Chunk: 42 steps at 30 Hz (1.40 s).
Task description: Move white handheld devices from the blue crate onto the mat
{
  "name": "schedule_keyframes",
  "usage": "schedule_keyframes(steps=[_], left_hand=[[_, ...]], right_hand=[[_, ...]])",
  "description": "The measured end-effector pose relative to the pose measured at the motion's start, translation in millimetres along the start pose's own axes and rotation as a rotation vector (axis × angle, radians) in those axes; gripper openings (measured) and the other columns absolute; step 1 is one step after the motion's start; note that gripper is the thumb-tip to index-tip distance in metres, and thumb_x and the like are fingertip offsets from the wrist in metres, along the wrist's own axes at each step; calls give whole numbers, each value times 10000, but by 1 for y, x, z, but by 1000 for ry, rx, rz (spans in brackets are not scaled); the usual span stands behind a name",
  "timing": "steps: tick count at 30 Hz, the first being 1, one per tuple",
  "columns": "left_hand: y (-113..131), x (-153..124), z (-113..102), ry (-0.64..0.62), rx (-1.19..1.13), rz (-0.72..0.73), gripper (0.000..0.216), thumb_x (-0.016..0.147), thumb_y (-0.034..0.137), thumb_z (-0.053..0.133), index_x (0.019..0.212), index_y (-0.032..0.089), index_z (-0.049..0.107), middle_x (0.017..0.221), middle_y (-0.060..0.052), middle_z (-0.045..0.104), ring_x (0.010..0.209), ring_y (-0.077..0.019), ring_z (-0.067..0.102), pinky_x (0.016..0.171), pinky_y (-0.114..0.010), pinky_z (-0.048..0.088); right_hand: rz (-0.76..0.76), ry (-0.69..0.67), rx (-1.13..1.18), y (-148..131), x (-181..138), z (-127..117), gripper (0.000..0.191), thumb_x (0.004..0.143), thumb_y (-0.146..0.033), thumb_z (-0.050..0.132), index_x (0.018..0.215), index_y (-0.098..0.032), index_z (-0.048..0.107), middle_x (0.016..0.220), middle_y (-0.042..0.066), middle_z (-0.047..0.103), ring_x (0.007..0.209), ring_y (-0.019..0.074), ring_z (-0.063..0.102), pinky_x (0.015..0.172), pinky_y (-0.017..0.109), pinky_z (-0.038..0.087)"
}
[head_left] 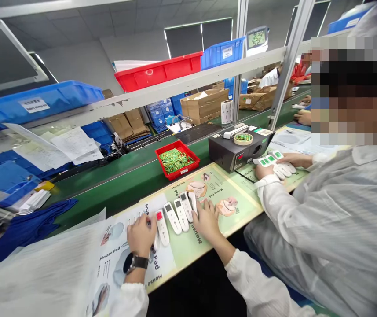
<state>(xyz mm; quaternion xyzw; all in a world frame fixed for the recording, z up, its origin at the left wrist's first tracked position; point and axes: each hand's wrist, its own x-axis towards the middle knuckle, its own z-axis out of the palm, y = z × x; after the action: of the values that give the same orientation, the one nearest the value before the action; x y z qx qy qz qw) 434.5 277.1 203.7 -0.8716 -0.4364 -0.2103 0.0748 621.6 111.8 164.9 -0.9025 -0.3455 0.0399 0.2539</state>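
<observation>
Head view: white devices (173, 218) in a row on printed mats (241, 198)

At far left, a labelled blue bin (59, 97) sits on the shelf, with loose papers (72, 145) below it and a blue cloth (38, 224) lower down. The left hand (142, 233), a dark watch (134, 263) on its wrist, curls over a white device at the left end of the row. Its grip looks partly closed, but the fingers hide whether it has firm hold. Just right of it lies a device with a red screen (162, 227), then three with dark screens. Behind them stands a red tray (177, 176) of green batteries (177, 159). The row's last device (193, 203) is turned edge-on beside the right hand (207, 219), whose fingers are slightly spread, the nearest at the device; whether that grip has hold of it, I cannot tell. Farther right, a black box (221, 152) carries a round dish of batteries (243, 140). At far right, a co-worker's hands (265, 171) are at several devices with green screens (269, 159).
</observation>
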Motion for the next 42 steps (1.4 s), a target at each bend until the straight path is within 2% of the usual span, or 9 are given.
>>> schedule_keyframes(steps=[3, 7, 12, 16, 19, 23, 28, 37, 42], left_hand=[[13, -26, -5, -139, 49, 11, 355, 1009, 452, 398, 956, 194, 635, 764, -52, 705, 740, -245, 637, 788, -390, 346], [9, -47, 4, -37, 86, -60, 349, 1029, 332, 338, 1072, 159, 638, 877, -104, 715, 911, -280, 634, 830, -407, 355], [12, -57, 3, 138, 26, -71, 347, 1014, 284, 384, 1156, 169, 678, 1253, -162, 653, 1147, -322, 568, 933, -452, 396], [51, -71, -5, 52, -111, 108, 379, 997, 283, 422, 1286, 212, 657, 1343, -137, 631, 1252, -316, 541, 1020, -461, 426], [84, -79, 0, -23, -134, 168, 517, 972, 279, 453, 1481, 223, 528, 1527, -138, 508, 1368, -334, 474, 1107, -492, 398], [108, -79, 13, -36, -102, 116, 577, 966, 288, 437, 1529, 168, 472, 1556, -197, 465, 1402, -366, 445, 1180, -582, 314], [112, -74, 19, -38, -92, 92, 593, 955, 294, 436, 1536, 184, 466, 1549, -202, 470, 1399, -364, 448, 1188, -601, 303], [108, -54, 10, -56, -70, 126, 543, 876, 230, 516, 1403, 156, 618, 1407, -208, 607, 1298, -357, 541, 1219, -621, 261], [110, -54, 17, -126, -202, 140, 640, 866, 198, 518, 1502, 124, 510, 1541, -215, 497, 1394, -370, 483, 1213, -586, 329]], right_hand=[[-91, 34, -19, 4, 13, -5, 523, 990, -322, 501, 1507, -246, 519, 1584, 210, 405, 1460, 379, 356, 1160, 545, 246], [-260, 64, -43, 15, 18, 0, 494, 1014, -358, 489, 1497, -263, 532, 1610, 195, 369, 1431, 371, 397, 1135, 512, 301], [-377, 177, 59, 24, 7, 5, 503, 1010, -340, 445, 1469, -160, 547, 1589, 177, 416, 1379, 347, 431, 1121, 493, 341], [-460, 125, 129, 24, -1, -5, 458, 979, -260, 423, 1381, -152, 616, 1471, 124, 569, 1184, 284, 538, 987, 422, 423], [-478, 31, 42, 18, -3, -14, 505, 980, -278, 418, 1452, -176, 566, 1511, 118, 539, 1139, 293, 544, 925, 436, 409], [-480, -29, -54, 10, 0, -18, 549, 993, -313, 400, 1536, -274, 472, 1609, 70, 428, 1191, 313, 516, 932, 445, 377], [-490, -64, -104, 6, 3, -16, 587, 991, -370, 396, 1577, -337, 398, 1657, 34, 346, 1215, 342, 498, 911, 469, 386], [-476, -92, -71, -12, 21, -28, 517, 999, -529, 397, 1432, -316, 583, 1515, 72, 536, 1169, 367, 551, 935, 523, 418], [-495, -36, -66, 3, 11, -32, 563, 973, -564, 474, 1439, -272, 597, 1517, 98, 537, 1253, 397, 511, 1066, 565, 352]])
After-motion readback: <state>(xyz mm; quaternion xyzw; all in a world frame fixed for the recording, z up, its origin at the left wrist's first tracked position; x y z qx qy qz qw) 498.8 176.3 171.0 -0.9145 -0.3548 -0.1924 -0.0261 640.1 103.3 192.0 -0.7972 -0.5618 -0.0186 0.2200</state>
